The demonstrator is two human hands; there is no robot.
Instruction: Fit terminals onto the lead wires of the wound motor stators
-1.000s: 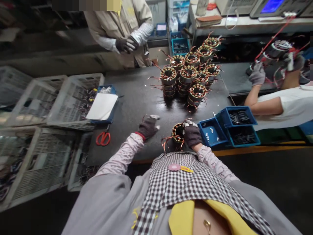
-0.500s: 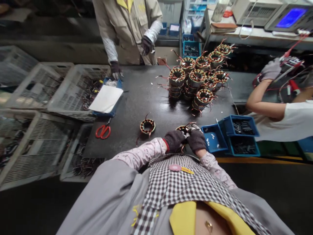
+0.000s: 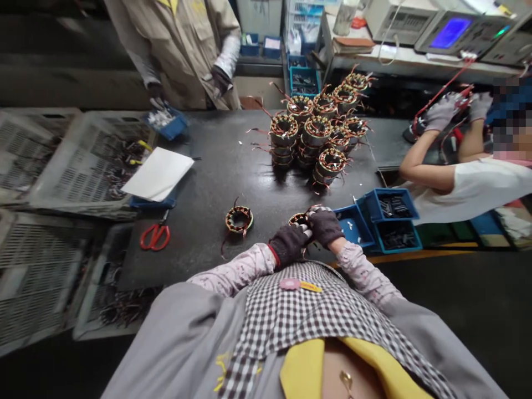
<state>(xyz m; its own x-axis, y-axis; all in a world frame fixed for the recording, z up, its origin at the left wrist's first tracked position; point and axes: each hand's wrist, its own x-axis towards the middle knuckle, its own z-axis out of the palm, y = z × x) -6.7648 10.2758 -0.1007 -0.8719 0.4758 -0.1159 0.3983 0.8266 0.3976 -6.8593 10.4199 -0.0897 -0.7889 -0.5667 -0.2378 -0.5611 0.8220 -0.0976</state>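
Your left hand and right hand are side by side at one wire ring, at the near edge of the surface. The left hand's grip is closed on the near side of it, with light fingertips bent in. The right hand's grip is closed on its right side, and your gloves hide some of it. A second ring sits alone to the left. Farther back, more rings stand in stacks with wires poking out. A blue tray with white bits is just beside your right hand, next to two blue bins of dark bits. Scissors with red handles lie on the left, near white paper and big crates. Across from you, a person in a tan jacket touches a blue box. Over on the right, a person in a white top has gloved hands by red wires
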